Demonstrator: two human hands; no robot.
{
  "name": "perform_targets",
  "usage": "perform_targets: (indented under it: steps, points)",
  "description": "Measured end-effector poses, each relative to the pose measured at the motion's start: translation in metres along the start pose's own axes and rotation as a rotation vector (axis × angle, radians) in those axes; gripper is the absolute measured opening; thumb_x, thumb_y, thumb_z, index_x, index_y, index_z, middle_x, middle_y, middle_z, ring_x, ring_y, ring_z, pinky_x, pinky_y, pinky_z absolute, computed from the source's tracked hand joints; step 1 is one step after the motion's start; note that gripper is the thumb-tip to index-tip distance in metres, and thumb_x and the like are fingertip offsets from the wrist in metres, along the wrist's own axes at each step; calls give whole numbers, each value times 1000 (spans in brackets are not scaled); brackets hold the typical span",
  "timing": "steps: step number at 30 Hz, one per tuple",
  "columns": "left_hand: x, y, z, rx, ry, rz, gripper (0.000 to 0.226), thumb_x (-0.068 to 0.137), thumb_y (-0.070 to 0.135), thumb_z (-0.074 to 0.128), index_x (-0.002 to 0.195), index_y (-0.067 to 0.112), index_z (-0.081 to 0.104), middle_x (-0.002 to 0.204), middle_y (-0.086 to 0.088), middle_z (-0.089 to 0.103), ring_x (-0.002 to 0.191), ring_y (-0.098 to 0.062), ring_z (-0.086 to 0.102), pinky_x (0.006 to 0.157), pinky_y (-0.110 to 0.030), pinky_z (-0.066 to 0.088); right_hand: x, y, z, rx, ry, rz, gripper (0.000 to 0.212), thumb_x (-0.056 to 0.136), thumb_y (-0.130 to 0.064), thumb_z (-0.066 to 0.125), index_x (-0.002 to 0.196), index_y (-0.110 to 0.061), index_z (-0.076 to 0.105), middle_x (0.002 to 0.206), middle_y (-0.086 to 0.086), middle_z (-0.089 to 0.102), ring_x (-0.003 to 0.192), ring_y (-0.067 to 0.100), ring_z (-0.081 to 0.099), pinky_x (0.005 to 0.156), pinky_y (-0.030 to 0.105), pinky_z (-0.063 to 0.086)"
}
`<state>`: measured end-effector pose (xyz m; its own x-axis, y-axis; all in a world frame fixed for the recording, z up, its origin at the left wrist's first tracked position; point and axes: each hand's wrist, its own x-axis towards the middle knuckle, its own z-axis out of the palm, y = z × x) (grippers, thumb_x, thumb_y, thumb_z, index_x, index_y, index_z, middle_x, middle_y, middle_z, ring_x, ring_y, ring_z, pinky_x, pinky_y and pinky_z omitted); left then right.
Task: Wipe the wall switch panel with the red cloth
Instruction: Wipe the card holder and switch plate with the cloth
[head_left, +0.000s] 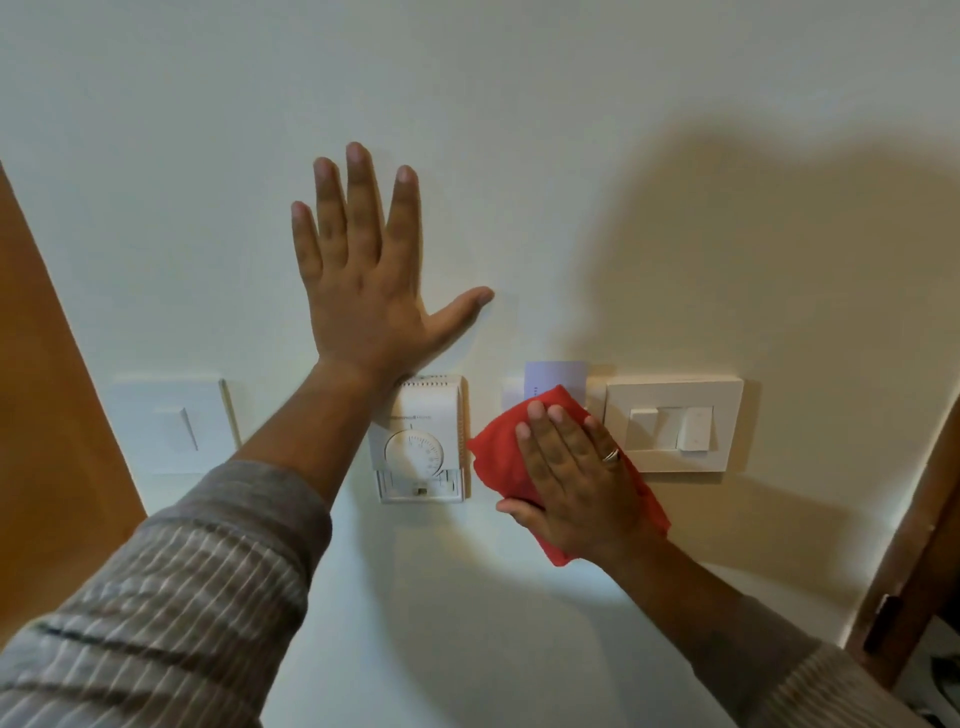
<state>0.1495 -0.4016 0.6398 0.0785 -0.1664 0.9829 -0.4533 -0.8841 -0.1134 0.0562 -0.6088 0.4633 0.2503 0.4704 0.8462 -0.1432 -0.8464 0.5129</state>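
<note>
- A wooden door (47, 389) edges the far left, and just beside it a single white switch (174, 423) sits on the wall (519, 130).
- The left hand (363, 280) is spread wide, fingers apart and pointing up, and appears to lie palm-flat on bare wall above the row of fittings; it holds nothing and looks like a brace.
- Under its wrist hangs a dial thermostat (421, 441), upright, taller than wide.
- Next comes the red cloth (501, 460), bunched under the right hand (571, 478). That hand has its fingers together and lies flat, pressing the cloth to a small plate with a pale card (556, 376) standing in its top slot.
- The cloth looks light, soft and limp; it should bunch and slide unless pinned by a flat palm, and an edge tucked under the thumb would help.
- Its long axis runs diagonally, upper left to lower right, with loose ends trailing past the wrist.
- The switch panel (675, 423) is just right of the cloth, touching or nearly so; it is wider than tall, rigid, and its rockers could flip under pressure.
</note>
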Motion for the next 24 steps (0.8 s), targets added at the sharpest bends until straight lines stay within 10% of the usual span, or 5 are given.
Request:
perform_targets:
  steps: [16,24]
  points:
    - [2,2,-3,11,-25,-1,110,82,86,44,157,7,28,161,-36,23,148,-57,19,120,-68,13,1,-5,-1,2,-47,96,92,95,-68,40,155,-2,16,161,18,20,152,36,9,124,50,8]
    - [2,2,-5,5,-27,6,110,82,86,45,157,7,29,161,-36,23,148,-57,19,120,-66,12,-21,20,-7,42,-50,-168,85,93,-66,49,150,-7,30,158,13,28,148,30,26,122,44,16]
